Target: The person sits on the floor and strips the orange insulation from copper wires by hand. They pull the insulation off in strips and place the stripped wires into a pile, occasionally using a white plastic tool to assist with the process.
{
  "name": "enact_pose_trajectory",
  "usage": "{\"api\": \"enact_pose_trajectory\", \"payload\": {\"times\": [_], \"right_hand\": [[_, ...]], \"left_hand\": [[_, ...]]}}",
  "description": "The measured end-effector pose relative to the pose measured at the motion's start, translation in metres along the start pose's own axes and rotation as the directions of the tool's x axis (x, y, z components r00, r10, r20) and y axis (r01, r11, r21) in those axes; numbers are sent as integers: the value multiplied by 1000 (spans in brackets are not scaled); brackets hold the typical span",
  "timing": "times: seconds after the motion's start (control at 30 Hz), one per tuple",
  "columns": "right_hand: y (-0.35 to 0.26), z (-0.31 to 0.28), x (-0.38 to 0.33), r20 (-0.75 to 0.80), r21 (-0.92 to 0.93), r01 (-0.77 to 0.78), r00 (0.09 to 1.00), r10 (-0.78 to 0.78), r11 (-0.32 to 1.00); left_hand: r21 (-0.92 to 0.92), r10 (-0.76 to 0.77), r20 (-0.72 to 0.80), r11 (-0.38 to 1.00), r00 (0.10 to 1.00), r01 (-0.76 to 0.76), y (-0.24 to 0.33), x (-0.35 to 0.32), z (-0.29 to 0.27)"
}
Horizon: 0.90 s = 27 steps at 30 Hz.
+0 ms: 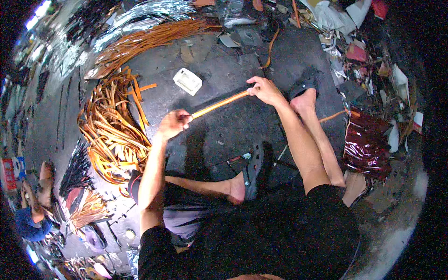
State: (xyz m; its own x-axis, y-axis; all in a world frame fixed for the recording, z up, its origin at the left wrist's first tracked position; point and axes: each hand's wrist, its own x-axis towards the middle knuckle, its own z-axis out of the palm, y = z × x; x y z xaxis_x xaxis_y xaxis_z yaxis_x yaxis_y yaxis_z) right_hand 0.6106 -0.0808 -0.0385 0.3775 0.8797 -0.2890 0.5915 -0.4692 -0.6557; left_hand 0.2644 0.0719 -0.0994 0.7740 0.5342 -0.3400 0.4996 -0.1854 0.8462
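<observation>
An orange-tan leather strip [219, 105] is stretched in a straight line between my two hands, above the dark floor. My left hand [174, 124] pinches its nearer, left end. At the farther, right end, my right hand [266, 90] grips it between thumb and fingers. To the left of my left hand lies a large tangled heap of similar orange-tan strips [112, 126]. Past the strip, a white plastic container [187, 81] rests on the floor.
A long bundle of brown strips [149, 42] lies at the far left. Dark red glossy sheets [366, 144] lie at the right, below heaped scraps [357, 51]. My clog-shod foot [254, 172] is near the middle. Another person in blue [32, 224] sits at lower left.
</observation>
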Motion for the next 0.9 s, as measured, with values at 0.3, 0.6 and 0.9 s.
{"api": "enact_pose_trajectory", "payload": {"times": [0.3, 0.6, 0.9], "right_hand": [[-86, 102, 36, -132, -458, 420, 839, -527, 784], [-120, 116, 70, -33, -551, 428, 846, -532, 716], [-74, 95, 29, -415, -119, 468, 778, -472, 876]], "left_hand": [[-15, -11, -131, 1000, 991, 9, -24, 23, 27], [73, -53, -190, 995, 980, 68, 1, 8, 23], [-57, -94, -147, 995, 985, 87, -14, 15, 27]]}}
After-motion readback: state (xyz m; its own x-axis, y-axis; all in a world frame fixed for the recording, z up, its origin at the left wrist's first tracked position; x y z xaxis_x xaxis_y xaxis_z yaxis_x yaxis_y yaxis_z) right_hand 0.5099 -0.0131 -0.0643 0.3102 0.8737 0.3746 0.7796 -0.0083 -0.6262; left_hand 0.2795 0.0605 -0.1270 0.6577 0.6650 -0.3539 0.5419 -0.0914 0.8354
